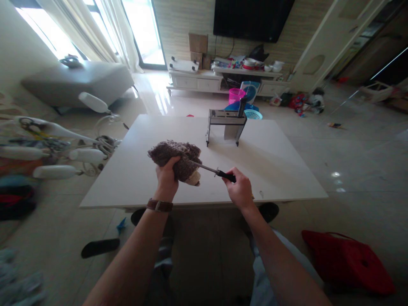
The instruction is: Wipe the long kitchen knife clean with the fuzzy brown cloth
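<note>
Above the near part of the white table (223, 187) I hold a shaggy brown plush toy (174, 151) with a cream part at its lower right. My left hand (167, 178) is closed on its underside, thumb pressed into the fur. My right hand (238, 187) grips the black handle of a thin metal rod (207, 168), which has a small guard and looks like a sharpening steel. The rod points left, and its far end meets the plush. Whether the tip goes into the fur or lies against it, I cannot tell.
A metal frame on small wheels (227, 121) stands at the table's back. White lamp arms (86, 155) crowd the left side. A red cushion-like item (347, 259) lies on the floor at right. Behind are pink (236, 96) and light-blue baskets (253, 114) and a low cabinet (207, 84).
</note>
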### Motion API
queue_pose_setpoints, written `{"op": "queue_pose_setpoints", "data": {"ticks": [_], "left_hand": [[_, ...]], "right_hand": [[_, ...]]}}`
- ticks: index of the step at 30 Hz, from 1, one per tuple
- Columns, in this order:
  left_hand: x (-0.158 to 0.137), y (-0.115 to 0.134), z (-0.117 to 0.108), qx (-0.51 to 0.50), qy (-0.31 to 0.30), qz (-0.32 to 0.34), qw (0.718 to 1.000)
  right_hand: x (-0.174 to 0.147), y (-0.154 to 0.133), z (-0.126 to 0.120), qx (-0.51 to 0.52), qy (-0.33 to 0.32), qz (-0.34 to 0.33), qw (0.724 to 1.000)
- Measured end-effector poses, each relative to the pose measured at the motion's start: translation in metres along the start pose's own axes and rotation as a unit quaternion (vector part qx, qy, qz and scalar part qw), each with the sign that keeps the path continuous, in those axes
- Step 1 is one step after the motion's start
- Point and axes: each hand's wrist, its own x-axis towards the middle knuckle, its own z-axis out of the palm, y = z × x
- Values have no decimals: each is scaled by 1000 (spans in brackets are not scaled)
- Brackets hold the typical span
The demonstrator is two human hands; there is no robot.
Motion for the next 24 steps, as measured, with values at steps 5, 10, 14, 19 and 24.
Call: {"op": "queue_pose_setpoints", "data": {"ticks": [5,10,14,19,24], "left_hand": [[0,-2,-1,7,-2,-21,1000],[-3,-5,1,-3,-3,-29,1000],[-9,-9,3,3,-13,-40,999],[-23,-18,7,25,-36,-80,996],[-31,-25,9,50,-44,-91,994]], "right_hand": [[0,2,-1,9,6,16,1000],[-2,2,-2,14,-1,26,1000],[-3,-2,0,9,-4,30,1000],[-5,-8,4,1,-13,40,999],[-5,-14,7,-10,-20,43,999]]}}
